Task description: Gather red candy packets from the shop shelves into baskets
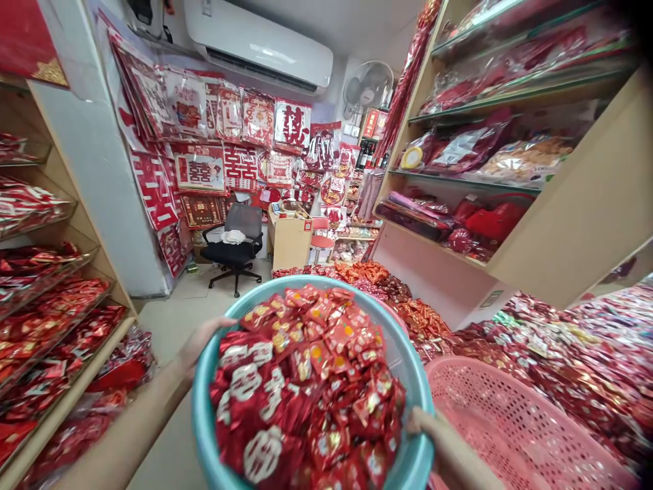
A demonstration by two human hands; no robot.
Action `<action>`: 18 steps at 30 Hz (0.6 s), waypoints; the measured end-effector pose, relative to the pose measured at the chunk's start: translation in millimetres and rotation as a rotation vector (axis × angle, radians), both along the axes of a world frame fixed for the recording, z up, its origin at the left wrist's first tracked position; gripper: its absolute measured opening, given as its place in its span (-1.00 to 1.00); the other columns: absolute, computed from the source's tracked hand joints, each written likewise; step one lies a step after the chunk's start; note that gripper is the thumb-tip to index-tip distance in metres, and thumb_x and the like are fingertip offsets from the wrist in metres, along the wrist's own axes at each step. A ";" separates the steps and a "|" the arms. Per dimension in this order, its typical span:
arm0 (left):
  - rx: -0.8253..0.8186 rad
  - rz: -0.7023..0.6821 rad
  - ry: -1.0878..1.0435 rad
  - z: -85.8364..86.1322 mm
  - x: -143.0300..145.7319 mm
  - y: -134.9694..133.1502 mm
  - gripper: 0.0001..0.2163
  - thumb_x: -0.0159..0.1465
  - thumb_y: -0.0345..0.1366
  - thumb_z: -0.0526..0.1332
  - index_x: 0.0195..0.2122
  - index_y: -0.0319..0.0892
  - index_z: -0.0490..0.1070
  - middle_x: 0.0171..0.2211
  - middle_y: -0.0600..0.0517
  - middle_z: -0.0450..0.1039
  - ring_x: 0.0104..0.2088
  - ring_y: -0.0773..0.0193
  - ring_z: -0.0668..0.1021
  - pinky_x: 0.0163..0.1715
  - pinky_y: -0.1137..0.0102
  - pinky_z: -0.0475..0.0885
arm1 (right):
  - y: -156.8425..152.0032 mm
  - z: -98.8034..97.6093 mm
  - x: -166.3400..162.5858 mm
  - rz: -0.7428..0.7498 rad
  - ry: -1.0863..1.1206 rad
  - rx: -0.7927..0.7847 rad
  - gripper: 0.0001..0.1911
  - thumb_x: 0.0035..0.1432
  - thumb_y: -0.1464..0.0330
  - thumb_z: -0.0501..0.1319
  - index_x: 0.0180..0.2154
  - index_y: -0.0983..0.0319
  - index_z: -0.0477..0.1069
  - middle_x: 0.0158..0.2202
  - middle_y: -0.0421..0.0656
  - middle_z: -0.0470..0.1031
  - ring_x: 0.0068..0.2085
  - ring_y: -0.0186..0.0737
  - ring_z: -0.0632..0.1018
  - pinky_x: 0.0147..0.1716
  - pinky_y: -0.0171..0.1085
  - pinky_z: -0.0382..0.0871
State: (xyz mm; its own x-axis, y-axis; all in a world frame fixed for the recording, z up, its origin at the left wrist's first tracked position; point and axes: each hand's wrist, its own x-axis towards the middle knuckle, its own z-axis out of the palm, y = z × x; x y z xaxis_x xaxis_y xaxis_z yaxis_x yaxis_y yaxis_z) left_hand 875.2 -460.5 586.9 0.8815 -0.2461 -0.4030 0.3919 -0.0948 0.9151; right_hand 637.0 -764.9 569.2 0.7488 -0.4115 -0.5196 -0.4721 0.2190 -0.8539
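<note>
A round teal basin (204,408) sits in front of me, tilted a little and heaped with red and gold foil packets (311,381). My left hand (201,340) grips its left rim, fingers curled over the edge. On the near right rim my right hand (426,425) holds the basin, thumb on the lip and fingers hidden beneath. Both arms reach in from the bottom of the view.
An empty pink perforated basket (510,422) lies at my right, beside a long counter heaped with red packets (586,347). Shelves of red goods line the left (45,320) and right (474,170). A black office chair (235,245) and small wooden desk (289,238) stand across the tiled floor.
</note>
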 end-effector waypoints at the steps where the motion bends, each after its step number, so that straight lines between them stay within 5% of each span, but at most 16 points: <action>1: -0.149 -0.129 0.074 11.2 11.5 -21.2 -0.66 0.04 -0.19 0.11 -0.24 -0.33 0.42 -0.47 -0.06 0.52 -0.36 0.02 0.54 -0.36 0.17 0.45 | -16.0 9.3 12.1 -0.017 -0.029 -0.024 -0.89 -0.19 0.36 0.10 -0.59 0.23 0.16 -0.70 -0.33 0.16 -0.67 -0.47 0.21 -0.69 -0.45 0.10; 5: -0.579 -0.328 0.195 26.3 56.6 -112.4 -0.68 -0.01 -0.35 0.09 -0.22 -0.36 0.36 -0.49 -0.07 0.51 -0.43 0.14 0.56 -0.37 0.24 0.47 | -87.7 28.6 60.2 -0.087 -0.040 -0.139 -0.87 -0.24 0.35 0.10 -0.62 0.22 0.12 -0.72 -0.33 0.15 -0.68 -0.45 0.20 -0.67 -0.44 0.10; 10: -0.738 -0.272 0.288 -14.3 102.0 -206.0 -0.73 -0.04 -0.43 0.13 -0.26 -0.33 0.33 -0.58 0.00 0.45 -0.53 0.25 0.53 -0.38 0.31 0.47 | -173.9 21.4 108.4 -0.236 0.008 -0.284 -0.87 -0.25 0.37 0.12 -0.64 0.20 0.13 -0.75 -0.31 0.16 -0.69 -0.42 0.21 -0.68 -0.40 0.10; 18: -0.763 -0.198 0.347 -68.1 137.4 -262.5 -0.76 -0.08 -0.45 0.14 -0.32 -0.28 0.31 -0.61 0.05 0.41 -0.59 0.30 0.49 -0.45 0.36 0.43 | -227.4 -23.4 137.7 -0.255 0.024 -0.285 -0.84 -0.28 0.35 0.15 -0.69 0.19 0.14 -0.76 -0.27 0.16 -0.72 -0.38 0.23 -0.72 -0.38 0.12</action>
State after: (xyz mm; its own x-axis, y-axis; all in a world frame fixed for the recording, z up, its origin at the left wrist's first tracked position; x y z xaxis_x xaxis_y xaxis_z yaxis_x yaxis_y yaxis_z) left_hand 1012.6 -723.0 518.9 0.6513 -0.6956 -0.3031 0.7022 0.4011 0.5882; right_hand 774.8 -992.2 545.8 0.5927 -0.7137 -0.3733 -0.4533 0.0875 -0.8870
